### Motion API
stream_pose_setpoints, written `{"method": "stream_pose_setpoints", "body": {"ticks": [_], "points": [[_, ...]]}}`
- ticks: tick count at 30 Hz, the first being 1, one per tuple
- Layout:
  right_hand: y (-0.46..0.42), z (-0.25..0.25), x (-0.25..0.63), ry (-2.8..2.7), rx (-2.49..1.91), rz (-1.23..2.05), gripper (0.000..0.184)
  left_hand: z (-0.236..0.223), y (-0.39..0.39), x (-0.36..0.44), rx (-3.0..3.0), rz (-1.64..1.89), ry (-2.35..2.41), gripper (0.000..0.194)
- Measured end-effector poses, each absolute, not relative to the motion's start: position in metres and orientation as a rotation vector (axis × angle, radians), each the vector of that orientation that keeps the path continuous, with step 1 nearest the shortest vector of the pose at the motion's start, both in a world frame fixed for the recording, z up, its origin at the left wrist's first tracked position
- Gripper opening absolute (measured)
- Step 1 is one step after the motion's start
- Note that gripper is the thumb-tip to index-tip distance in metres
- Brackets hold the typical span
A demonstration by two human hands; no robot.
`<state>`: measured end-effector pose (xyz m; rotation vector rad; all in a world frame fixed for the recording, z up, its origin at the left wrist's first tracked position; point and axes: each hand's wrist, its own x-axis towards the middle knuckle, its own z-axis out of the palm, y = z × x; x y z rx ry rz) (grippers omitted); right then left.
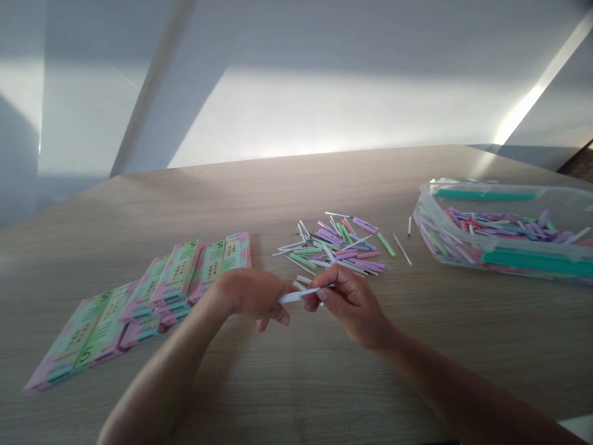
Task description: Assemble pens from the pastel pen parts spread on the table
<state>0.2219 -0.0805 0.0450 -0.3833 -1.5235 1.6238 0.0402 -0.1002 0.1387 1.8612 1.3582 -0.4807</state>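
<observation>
Between my two hands is a slim white pen (294,297), held slightly tilted above the table. My left hand (254,296) is closed on its thicker end, with most of the grip hidden behind the back of the hand. The thumb and fingers of my right hand (354,303) pinch its thin end, where a dark tip shows. Just beyond lies a loose pile of pen parts (333,247): purple, green, pink and blue pieces mixed with thin white sticks. A few white pieces lie partly hidden behind my right fingers.
Flat pink-and-green printed boxes (176,275) marked "5" lie overlapping on the left. A clear plastic bin (456,250) with teal strips, holding many more coloured pieces, stands at the right. Single white sticks (402,248) lie between pile and bin. A pale wall rises behind the table.
</observation>
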Motion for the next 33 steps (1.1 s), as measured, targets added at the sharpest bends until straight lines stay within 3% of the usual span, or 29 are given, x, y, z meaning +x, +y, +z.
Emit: {"method": "stream_pose_setpoints", "body": {"ticks": [16, 22, 24, 29, 33], "points": [[-0.090, 0.033, 0.215, -1.467, -0.352, 1.687, 0.011, 0.140, -0.102, 0.039, 1.832, -0.438, 1.387, 0.037], [-0.083, 0.025, 0.217, -1.559, -0.344, 1.803, 0.036, 0.145, -0.103, 0.032, 1.807, -0.409, 1.378, 0.039], [-0.067, 0.028, 0.224, -1.766, -0.506, 1.566, 0.032, 0.148, -0.103, 0.029, 1.815, -0.399, 1.390, 0.042], [-0.002, 0.039, 0.241, -2.020, -1.137, 0.595, 0.017, 0.149, -0.103, 0.026, 1.816, -0.439, 1.446, 0.044], [0.027, 0.031, 0.227, -2.369, -1.485, 0.305, 0.021, 0.146, -0.103, 0.025, 1.825, -0.408, 1.412, 0.046]]}}
